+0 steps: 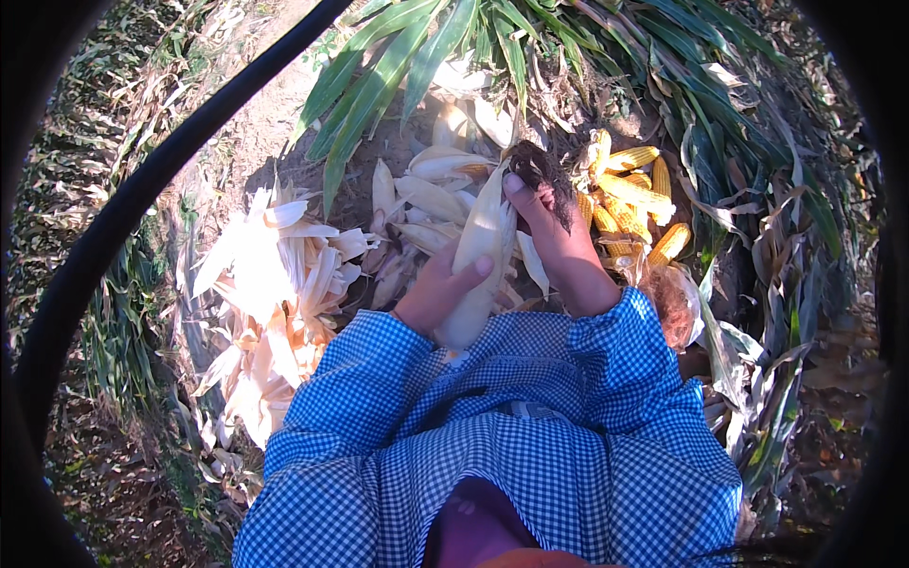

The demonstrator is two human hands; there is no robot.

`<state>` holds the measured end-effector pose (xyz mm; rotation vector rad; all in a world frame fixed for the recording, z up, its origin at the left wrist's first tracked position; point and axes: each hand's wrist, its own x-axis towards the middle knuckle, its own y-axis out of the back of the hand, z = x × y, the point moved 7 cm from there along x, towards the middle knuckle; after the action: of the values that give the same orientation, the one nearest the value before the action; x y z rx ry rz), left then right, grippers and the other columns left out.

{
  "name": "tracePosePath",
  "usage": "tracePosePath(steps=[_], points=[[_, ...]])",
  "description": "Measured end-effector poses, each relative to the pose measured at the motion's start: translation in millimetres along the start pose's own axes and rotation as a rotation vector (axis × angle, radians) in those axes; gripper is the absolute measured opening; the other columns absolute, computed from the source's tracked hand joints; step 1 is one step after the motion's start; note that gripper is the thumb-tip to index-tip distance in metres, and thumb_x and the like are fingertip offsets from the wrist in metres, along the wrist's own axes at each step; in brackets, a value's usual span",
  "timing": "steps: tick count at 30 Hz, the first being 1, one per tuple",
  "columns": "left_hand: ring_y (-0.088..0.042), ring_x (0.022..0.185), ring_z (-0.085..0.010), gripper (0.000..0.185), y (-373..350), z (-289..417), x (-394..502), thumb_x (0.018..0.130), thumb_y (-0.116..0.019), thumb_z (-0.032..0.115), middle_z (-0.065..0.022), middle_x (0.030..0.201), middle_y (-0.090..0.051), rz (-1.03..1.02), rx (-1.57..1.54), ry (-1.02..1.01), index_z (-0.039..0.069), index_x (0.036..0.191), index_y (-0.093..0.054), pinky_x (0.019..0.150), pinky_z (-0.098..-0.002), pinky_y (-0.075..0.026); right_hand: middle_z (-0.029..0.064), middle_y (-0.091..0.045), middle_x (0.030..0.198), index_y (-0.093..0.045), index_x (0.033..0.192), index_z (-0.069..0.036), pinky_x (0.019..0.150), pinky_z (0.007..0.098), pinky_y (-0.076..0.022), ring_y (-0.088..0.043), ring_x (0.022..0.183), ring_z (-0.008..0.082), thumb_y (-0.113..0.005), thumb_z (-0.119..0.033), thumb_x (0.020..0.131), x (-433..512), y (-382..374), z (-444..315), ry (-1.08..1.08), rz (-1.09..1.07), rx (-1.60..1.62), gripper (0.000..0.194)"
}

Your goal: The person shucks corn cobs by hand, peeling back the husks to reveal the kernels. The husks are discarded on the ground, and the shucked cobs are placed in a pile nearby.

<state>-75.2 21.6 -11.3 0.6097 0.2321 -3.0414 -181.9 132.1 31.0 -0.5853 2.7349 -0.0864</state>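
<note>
My left hand (449, 282) is wrapped around the lower half of an ear of corn in its pale husk (483, 234). At the ear's upper tip, my right hand (534, 202) has its thumb against the husk, beside a tuft of dark brown corn silk (538, 170). The right fingers are partly hidden behind the silk and thumb. Several more ears in husks (433, 199) lie on the ground just beyond my left hand. Husked yellow corn cobs (628, 195) are piled to the right of my right hand.
A heap of loose pale husks (277, 284) lies at the left. Green corn leaves (383, 67) reach in from the top, and leafy stalks (753, 142) curve down the right side. Reddish corn silk (667, 302) sits near my right sleeve. A black cable or strap (163, 160) crosses the upper left.
</note>
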Motion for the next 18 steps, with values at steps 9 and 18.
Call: tracePosePath(steps=[9,18], points=[[-0.063,0.094,-0.0224,0.072,8.4,-2.0,-2.6,0.083,-0.068,0.047,-0.0162,0.108,-0.064,0.032,0.07,-0.016,-0.004,0.129,-0.047,0.083,-0.0349,-0.051,0.0067,-0.067,0.095,-0.064,0.106,0.001,0.081,0.0322,-0.0511,-0.063,0.085,0.0164,-0.058,-0.018,0.094,17.0,6.0,5.5,0.105,-0.024,-0.002,0.023],[-0.067,0.089,-0.0294,0.08,26.3,14.4,-1.6,0.066,-0.078,0.053,-0.0197,0.098,-0.068,0.469,0.606,-0.136,0.0,0.121,-0.055,0.08,-0.0379,-0.052,0.0063,-0.064,0.082,-0.065,0.095,-0.004,0.066,0.0313,-0.0466,-0.058,0.075,0.0151,-0.05,-0.035,0.095,31.4,0.2,12.6,0.198,-0.001,0.106,0.035]])
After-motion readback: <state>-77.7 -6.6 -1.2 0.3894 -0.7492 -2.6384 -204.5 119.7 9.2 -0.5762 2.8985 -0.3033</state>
